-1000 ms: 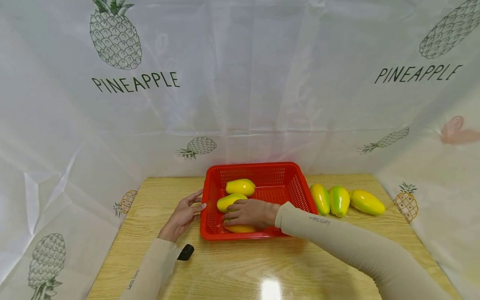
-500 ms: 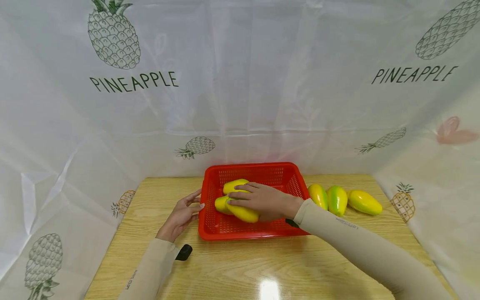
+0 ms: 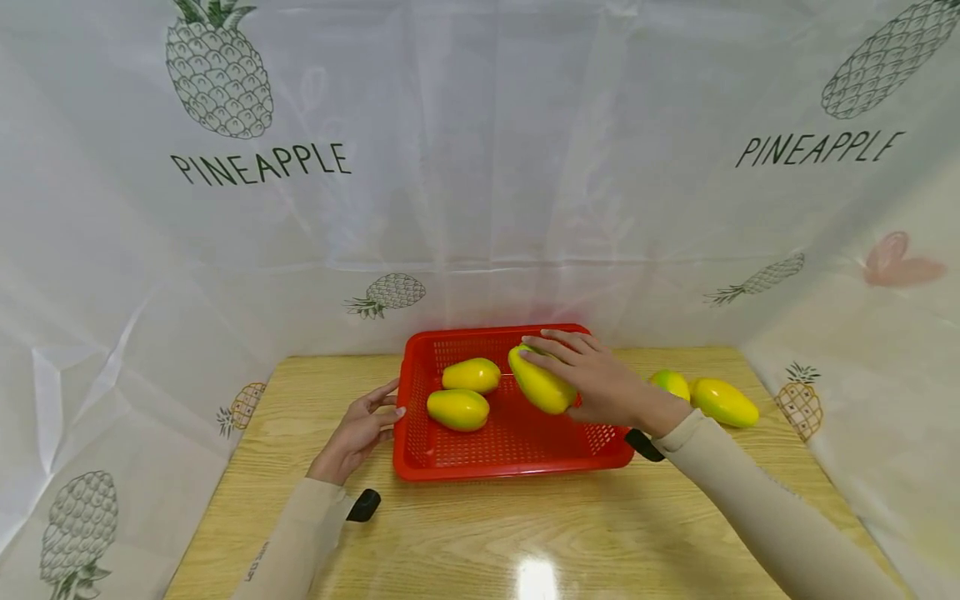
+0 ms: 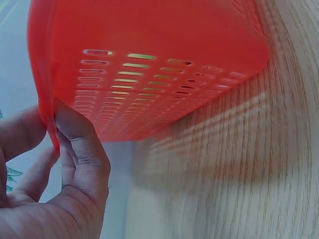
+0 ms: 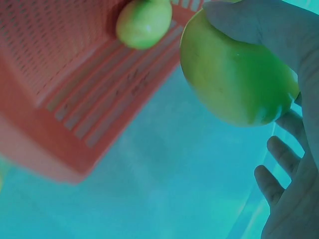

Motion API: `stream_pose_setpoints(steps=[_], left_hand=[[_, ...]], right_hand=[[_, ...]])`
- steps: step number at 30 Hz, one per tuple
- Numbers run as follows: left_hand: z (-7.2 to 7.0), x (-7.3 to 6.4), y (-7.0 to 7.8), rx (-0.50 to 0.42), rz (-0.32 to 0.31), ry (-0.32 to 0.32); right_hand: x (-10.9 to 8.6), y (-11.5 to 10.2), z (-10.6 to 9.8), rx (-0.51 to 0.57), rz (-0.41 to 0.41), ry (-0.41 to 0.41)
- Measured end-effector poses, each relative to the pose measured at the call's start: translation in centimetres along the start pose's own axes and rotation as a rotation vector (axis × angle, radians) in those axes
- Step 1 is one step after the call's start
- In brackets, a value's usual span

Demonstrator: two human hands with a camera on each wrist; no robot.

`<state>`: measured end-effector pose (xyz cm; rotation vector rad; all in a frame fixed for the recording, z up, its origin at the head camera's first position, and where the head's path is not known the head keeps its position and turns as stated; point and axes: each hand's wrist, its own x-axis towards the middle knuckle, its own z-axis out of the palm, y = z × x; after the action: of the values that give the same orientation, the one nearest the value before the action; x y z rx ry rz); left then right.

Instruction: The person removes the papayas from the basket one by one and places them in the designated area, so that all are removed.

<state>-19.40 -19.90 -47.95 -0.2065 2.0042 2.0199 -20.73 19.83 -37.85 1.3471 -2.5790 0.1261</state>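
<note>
A: What do our wrist views add?

B: The left one shows us the left hand with its fingers pinching the left rim of the red perforated plastic basket. The right one shows us a broad green flank on the yellow oval fruit gripped by the right hand over the basket.

A: And inside?

B: We count two glossy yellow fruits, towards the basket's left; two yellow-green fruits lie right of it. The wood-grained surface stretches out in front.

Smooth plastic basket, glossy fruit, shiny wood-grain table, wrinkled sheet
</note>
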Motion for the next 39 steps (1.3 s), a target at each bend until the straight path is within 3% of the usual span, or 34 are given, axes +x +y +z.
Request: stream_pose_setpoints(steps=[5, 14, 27, 39], left_hand=[[-0.1, 0.0, 0.1, 0.005, 0.005, -0.005], [-0.2, 0.0, 0.3, 0.031, 0.010, -0.006], [-0.1, 0.0, 0.6, 0.054, 0.000, -0.010], [-0.2, 0.2, 0.6, 0.062, -0.007, -0.011]], right_hand=[[-2.6, 1.3, -0.7, -0.010, 0.073, 0.041], [-6.8, 2.9, -1.1, -0.029, 0.126, 0.148], [-12.5, 4.3, 0.1, -0.058, 0.215, 0.179], [-16.7, 3.7, 2.9, -0.025, 0.280, 0.133]])
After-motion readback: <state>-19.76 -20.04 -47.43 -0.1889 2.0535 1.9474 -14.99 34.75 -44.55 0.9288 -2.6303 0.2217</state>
